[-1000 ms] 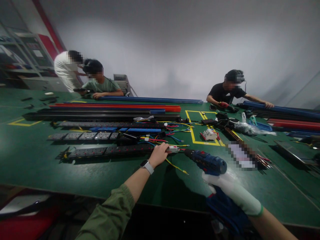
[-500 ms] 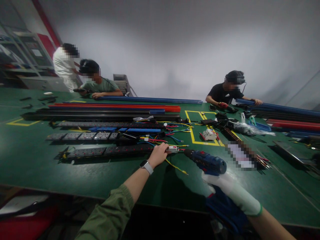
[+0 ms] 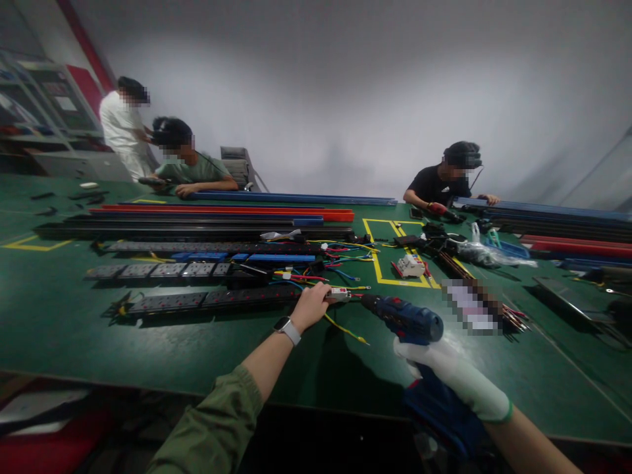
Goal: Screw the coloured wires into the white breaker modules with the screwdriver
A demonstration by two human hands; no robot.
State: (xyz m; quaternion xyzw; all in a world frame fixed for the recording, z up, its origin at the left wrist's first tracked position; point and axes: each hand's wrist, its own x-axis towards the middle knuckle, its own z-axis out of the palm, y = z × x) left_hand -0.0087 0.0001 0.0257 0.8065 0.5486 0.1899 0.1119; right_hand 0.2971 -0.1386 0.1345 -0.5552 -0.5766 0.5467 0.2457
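My left hand [image 3: 313, 307], bare with a watch at the wrist, is closed on a small white circuit breaker [image 3: 339, 294] at the right end of the nearest socket strip [image 3: 212, 301]. In a white glove, my right hand [image 3: 447, 368] grips a blue cordless drill [image 3: 407, 318]. The drill points left, its bit up against the breaker's right end; exact contact is too small to tell. Below the breaker a yellow-green wire [image 3: 348, 329] trails over the table. Behind lie more socket strips [image 3: 165, 270] with coloured wire ends.
Several white breakers [image 3: 411, 266] stand inside yellow tape on the green table [image 3: 276, 368]. Long black, orange [image 3: 227, 212] and blue profiles lie beyond the strips. A bundle of copper-coloured rods [image 3: 457, 273] and a plastic bag [image 3: 488, 253] are at right. Co-workers [image 3: 447, 178] sit across.
The whole view has shifted slightly left. My hands, the breaker and the drill keep about the same places relative to each other. The co-worker at right has drawn a hand slightly left along a blue profile.
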